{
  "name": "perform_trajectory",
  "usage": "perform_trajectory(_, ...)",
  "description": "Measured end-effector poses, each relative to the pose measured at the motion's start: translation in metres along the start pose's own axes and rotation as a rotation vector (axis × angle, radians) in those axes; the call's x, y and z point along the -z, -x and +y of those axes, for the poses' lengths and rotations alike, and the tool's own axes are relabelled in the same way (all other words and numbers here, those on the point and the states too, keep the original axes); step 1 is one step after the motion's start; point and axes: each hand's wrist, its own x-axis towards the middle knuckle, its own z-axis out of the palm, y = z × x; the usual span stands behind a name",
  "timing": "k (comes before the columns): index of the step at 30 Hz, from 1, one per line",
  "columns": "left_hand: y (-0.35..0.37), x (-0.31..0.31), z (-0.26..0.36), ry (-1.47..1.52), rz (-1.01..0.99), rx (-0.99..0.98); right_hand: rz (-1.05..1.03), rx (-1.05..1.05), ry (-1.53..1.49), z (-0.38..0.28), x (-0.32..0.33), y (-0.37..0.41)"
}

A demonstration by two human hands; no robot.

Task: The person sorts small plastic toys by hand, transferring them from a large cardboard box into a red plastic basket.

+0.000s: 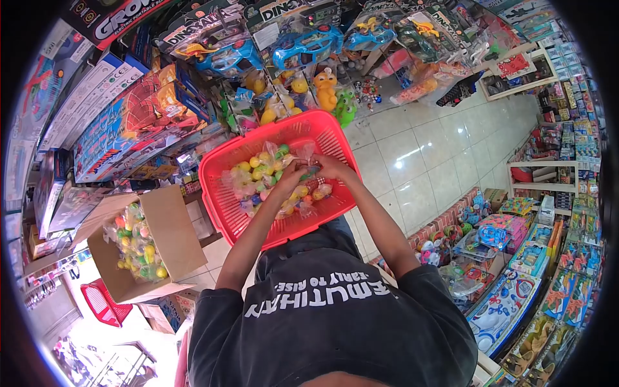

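Note:
A red plastic basket (216, 171) with slotted sides is in front of my body. Inside lie several clear plastic packets of small colored balls (258, 171), mostly yellow and green, some blue and orange. My left hand (291, 176) and my right hand (331, 168) meet over the basket's right half, fingers curled inward. Between them they hold a clear plastic packet (305, 152), whose contents are mostly hidden by my fingers. Reddish, beaded-looking packets (316, 183) lie just below my right hand.
An open cardboard box (171, 229) at left holds more ball packets. Boxed toys (129, 129) are stacked at upper left. Hanging dinosaur toy packs (306, 48) and an orange figure (325, 90) are beyond the basket. Tiled floor (412, 155) and loaded toy shelves (545, 258) lie to the right.

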Motion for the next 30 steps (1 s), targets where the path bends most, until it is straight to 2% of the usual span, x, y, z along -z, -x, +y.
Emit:
perform_trajectory(1, -0.008, 0.005, -0.009, -0.17, -0.015, -0.022, 0.014, -0.043, 0.081, 0.004, -0.002, 0.0)
perform_trajectory(2, -0.016, 0.01, -0.017, -0.171, -0.017, -0.021, 0.014, -0.044, 0.08, 0.007, -0.005, -0.002)
perform_trajectory(4, -0.025, 0.014, -0.028, -0.614, -0.052, -0.232, 0.042, -0.07, 0.241, 0.015, -0.013, -0.006)
perform_trajectory(5, -0.029, 0.016, -0.034, -0.614, -0.051, -0.23, 0.041, -0.07, 0.24, 0.02, -0.017, -0.007)
perform_trajectory(7, -0.025, 0.009, -0.03, -0.892, -0.069, -0.311, 0.03, -0.207, 0.368, 0.015, -0.02, -0.006)
perform_trajectory(10, -0.027, 0.008, -0.033, -1.064, -0.101, -0.384, 0.08, -0.206, 0.433, 0.019, -0.03, -0.009)
perform_trajectory(14, -0.033, 0.01, -0.039, -1.164, -0.152, -0.311, 0.071, -0.174, 0.485, 0.033, -0.04, -0.013)
perform_trajectory(16, -0.037, 0.013, -0.044, -1.257, -0.191, -0.404, 0.009, -0.17, 0.467, 0.037, -0.04, -0.014)
perform_trajectory(19, -0.04, 0.015, -0.046, -1.29, -0.207, -0.373, -0.044, -0.202, 0.472, 0.039, -0.041, -0.017)
perform_trajectory(23, -0.041, 0.019, -0.047, -1.234, -0.237, -0.451, -0.079, -0.167, 0.477, 0.03, -0.035, -0.012)
perform_trajectory(25, -0.041, 0.02, -0.045, -1.195, -0.276, -0.503, -0.105, -0.232, 0.461, 0.029, -0.035, -0.014)
perform_trajectory(29, -0.033, 0.01, -0.045, -1.322, -0.302, -0.398, -0.075, -0.224, 0.45, 0.029, -0.039, -0.011)
perform_trajectory(30, -0.03, 0.007, -0.047, -1.343, -0.252, -0.441, 0.054, -0.252, 0.412, 0.03, -0.043, -0.009)
